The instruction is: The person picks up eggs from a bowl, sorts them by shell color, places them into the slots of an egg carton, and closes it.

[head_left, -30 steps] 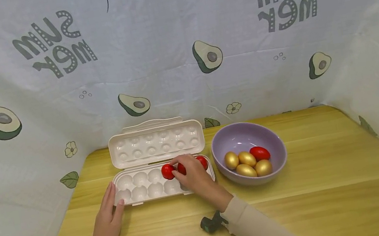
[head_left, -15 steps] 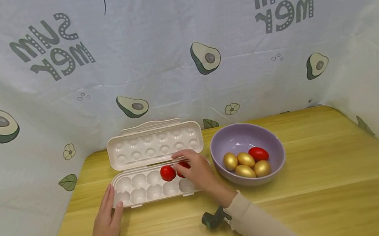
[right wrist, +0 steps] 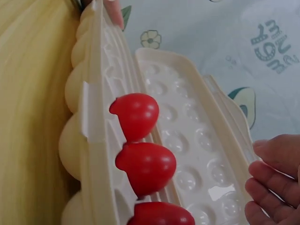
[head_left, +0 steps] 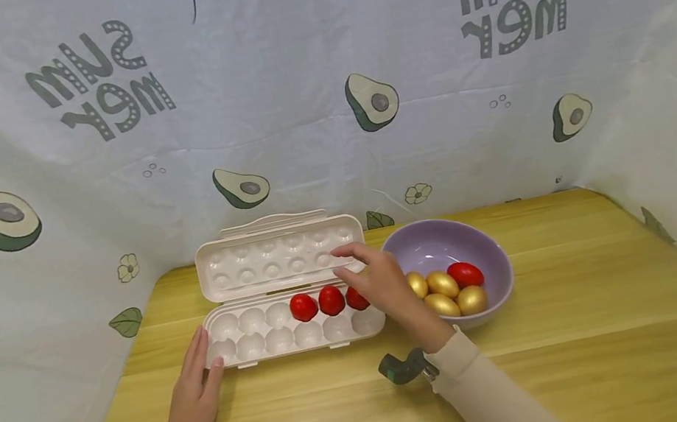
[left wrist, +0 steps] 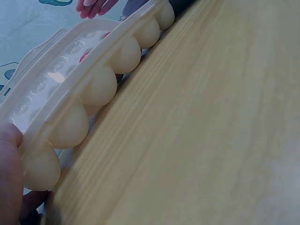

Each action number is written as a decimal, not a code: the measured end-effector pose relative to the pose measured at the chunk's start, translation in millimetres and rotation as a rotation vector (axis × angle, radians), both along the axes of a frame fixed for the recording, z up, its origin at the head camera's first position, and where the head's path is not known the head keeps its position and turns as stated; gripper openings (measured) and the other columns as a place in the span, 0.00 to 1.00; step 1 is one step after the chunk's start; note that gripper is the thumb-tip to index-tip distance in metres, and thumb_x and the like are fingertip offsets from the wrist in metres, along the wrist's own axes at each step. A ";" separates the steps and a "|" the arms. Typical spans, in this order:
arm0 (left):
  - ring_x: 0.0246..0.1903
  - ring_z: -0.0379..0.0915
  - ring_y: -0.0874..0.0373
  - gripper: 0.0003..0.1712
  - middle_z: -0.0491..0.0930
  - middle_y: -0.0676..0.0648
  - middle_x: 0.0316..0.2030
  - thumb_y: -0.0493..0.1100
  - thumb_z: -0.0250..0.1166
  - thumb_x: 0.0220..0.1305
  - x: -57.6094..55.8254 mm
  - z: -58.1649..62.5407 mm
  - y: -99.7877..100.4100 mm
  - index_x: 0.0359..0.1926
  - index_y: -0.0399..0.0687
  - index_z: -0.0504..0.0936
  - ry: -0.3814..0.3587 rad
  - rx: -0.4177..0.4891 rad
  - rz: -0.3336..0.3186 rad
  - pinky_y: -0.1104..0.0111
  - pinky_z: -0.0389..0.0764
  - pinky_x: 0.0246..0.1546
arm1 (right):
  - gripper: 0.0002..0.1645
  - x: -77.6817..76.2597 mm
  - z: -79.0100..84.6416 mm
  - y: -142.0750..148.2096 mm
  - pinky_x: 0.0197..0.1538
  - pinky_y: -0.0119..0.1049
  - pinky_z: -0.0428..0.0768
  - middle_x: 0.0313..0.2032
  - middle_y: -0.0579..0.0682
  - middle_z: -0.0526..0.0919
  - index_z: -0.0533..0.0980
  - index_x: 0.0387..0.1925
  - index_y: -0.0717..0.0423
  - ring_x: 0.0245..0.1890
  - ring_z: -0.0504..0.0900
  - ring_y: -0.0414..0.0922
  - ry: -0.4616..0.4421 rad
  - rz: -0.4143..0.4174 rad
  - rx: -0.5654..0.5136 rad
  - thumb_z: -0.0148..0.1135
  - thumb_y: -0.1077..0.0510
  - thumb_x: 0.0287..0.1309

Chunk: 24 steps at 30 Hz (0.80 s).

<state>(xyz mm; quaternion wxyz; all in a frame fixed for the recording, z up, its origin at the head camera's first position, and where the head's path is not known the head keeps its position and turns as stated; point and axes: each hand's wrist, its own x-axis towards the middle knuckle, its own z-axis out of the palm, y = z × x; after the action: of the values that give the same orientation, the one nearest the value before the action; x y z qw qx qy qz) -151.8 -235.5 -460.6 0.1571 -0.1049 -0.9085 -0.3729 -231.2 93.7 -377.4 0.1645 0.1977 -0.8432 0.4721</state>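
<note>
An opened white plastic egg carton [head_left: 292, 337] lies on the wooden table, lid [head_left: 280, 258] tipped back. In the right part of its back row stand three red eggs [head_left: 331, 301]; the right wrist view shows them upright with a small nub at the side. My left hand [head_left: 189, 396] rests on the carton's left end, fingers straight along the side and thumb [left wrist: 10, 154] at the rim. My right hand [head_left: 384, 282] hovers over the carton's right end, thumb and fingers apart, holding nothing. It partly covers the rightmost egg and the rim of the purple bowl [head_left: 500, 281].
In the bowl are several gold eggs [head_left: 442, 305] and one red egg [head_left: 466, 274]. A white cloth [head_left: 287, 63] with avocado prints hangs behind and beside the wooden table [head_left: 577, 350]. A dark device [head_left: 401, 368] sits at my right wrist.
My right hand has let go of the red eggs in the carton and moved right and up toward the bowl, uncovering the middle red egg. My left hand has stayed in place.
</note>
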 end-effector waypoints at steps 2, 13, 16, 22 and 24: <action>0.66 0.43 0.49 0.32 0.46 0.44 0.69 0.47 0.47 0.69 0.0 0.4 0.3 0.69 0.43 0.48 0.001 0.001 0.001 0.84 0.40 0.61 | 0.16 0.4 3.5 6.9 0.55 0.42 0.72 0.45 0.42 0.79 0.77 0.46 0.47 0.50 0.74 0.42 -0.016 -0.011 0.003 0.62 0.54 0.54; 0.66 0.42 0.49 0.32 0.46 0.44 0.68 0.47 0.47 0.69 -0.4 -0.9 0.4 0.69 0.44 0.48 0.003 0.005 0.003 0.82 0.40 0.62 | 0.19 3.1 18.2 40.0 0.55 0.45 0.71 0.47 0.40 0.77 0.76 0.48 0.47 0.52 0.73 0.45 -0.078 -0.031 -0.028 0.62 0.50 0.54; 0.66 0.43 0.49 0.32 0.47 0.43 0.68 0.47 0.47 0.68 0.0 -0.3 0.8 0.69 0.43 0.49 0.009 0.002 0.010 0.82 0.40 0.62 | 0.18 4.6 21.4 50.5 0.54 0.46 0.72 0.48 0.43 0.77 0.76 0.48 0.47 0.52 0.73 0.47 -0.077 -0.034 -0.026 0.62 0.51 0.54; 0.66 0.43 0.49 0.32 0.48 0.42 0.68 0.47 0.47 0.68 -0.4 0.4 1.4 0.68 0.41 0.50 0.016 -0.005 0.011 0.83 0.40 0.61 | 0.19 6.7 23.5 71.6 0.54 0.45 0.72 0.48 0.47 0.78 0.75 0.48 0.52 0.52 0.74 0.46 -0.061 -0.031 -0.030 0.63 0.54 0.53; 0.66 0.43 0.49 0.32 0.48 0.42 0.68 0.47 0.47 0.69 -0.5 0.8 1.0 0.68 0.40 0.50 0.015 -0.011 0.011 0.83 0.40 0.61 | 0.20 5.9 21.3 78.5 0.54 0.46 0.71 0.48 0.47 0.78 0.75 0.49 0.52 0.52 0.74 0.45 -0.058 -0.035 -0.033 0.63 0.53 0.53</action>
<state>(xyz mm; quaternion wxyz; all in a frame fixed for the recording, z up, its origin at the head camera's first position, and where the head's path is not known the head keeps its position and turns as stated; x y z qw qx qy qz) -152.3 -234.5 -459.8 0.1653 -0.1035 -0.9099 -0.3661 -225.3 172.1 -356.1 0.1514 0.1664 -0.8430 0.4887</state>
